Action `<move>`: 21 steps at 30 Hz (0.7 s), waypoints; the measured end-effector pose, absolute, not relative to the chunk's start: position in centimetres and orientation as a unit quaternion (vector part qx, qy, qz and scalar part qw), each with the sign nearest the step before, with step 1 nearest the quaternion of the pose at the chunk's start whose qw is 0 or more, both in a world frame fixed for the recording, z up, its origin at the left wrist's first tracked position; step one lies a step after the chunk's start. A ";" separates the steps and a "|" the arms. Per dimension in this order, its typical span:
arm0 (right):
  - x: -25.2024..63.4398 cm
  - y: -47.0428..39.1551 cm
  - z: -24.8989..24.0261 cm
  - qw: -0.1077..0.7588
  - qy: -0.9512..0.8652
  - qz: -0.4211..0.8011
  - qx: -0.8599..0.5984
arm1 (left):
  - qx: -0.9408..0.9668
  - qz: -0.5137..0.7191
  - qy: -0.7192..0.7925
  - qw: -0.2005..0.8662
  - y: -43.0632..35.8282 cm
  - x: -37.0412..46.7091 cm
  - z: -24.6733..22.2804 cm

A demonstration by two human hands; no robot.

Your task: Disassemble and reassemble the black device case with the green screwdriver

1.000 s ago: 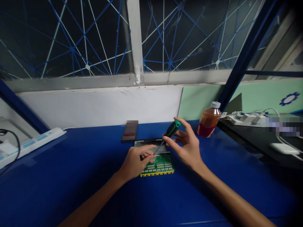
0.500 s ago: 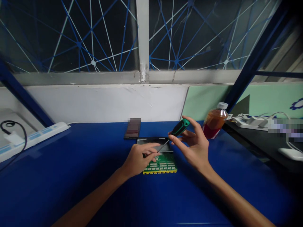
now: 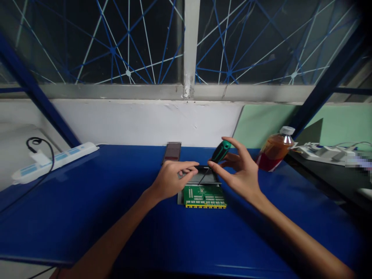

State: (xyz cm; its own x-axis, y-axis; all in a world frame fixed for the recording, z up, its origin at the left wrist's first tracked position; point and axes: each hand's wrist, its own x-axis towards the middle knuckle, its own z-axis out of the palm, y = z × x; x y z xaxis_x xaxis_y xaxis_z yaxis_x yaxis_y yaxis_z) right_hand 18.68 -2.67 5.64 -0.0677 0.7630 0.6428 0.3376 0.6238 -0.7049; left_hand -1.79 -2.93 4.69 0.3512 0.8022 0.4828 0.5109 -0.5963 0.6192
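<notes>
A green and black screwdriver (image 3: 221,151) is held by its handle in my right hand (image 3: 242,170), its thin shaft slanting down to the left. The tip is near the back edge of a green circuit board (image 3: 205,195) with a yellow strip along its front. Behind the board lies a grey tray-like case (image 3: 207,177). My left hand (image 3: 174,178) hovers over the left side of the case, fingers pointing right and somewhat apart, with nothing visible in them.
A phone (image 3: 172,152) lies behind my left hand on the blue table (image 3: 116,217). A bottle of red-brown drink (image 3: 276,149) stands at the back right. White power strips lie at the left (image 3: 65,159) and right (image 3: 322,155).
The view has shifted, so the table items appear further right. My left hand has moved back off the board and away from the screwdriver shaft, uncovering more of the board.
</notes>
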 end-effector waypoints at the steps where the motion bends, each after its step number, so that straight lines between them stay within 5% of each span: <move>1: 18.4 -2.5 5.9 0.541 -0.725 0.189 -0.382 | 0.806 0.385 0.406 0.193 -2.8 -2.1 4.9; 21: 15.7 -1.5 5.1 0.459 -0.807 0.158 -0.336 | 0.856 0.275 0.375 0.226 -1.0 -3.2 3.1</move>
